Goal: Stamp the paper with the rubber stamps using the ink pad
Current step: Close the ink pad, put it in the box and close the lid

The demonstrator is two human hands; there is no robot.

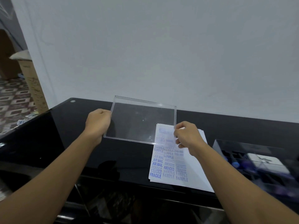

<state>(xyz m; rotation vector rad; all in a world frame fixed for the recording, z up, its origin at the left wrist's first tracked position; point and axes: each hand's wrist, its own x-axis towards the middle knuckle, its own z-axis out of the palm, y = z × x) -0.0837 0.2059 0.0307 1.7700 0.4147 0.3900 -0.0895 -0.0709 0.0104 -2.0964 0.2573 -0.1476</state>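
Clear rigid plastic lid (pixel 142 122), flat rectangle with shallow rim, over glossy black table (pixel 64 126). Its 9 o'clock edge gripped by left hand (pixel 97 122), fingers curled; 3 o'clock edge pinched by right hand (pixel 187 136). White paper (pixel 194 175), blue stamped words, at 5 o'clock of lid, partly under it. Blurred clear box (pixel 258 159) at 3 o'clock of paper.

A plain pale wall (pixel 161 46) rises beyond the fingers (pixel 103 112); glossy black table (pixel 64 126) beneath them; far left of them, patterned floor (pixel 13 97) and a cardboard box (pixel 30 78).
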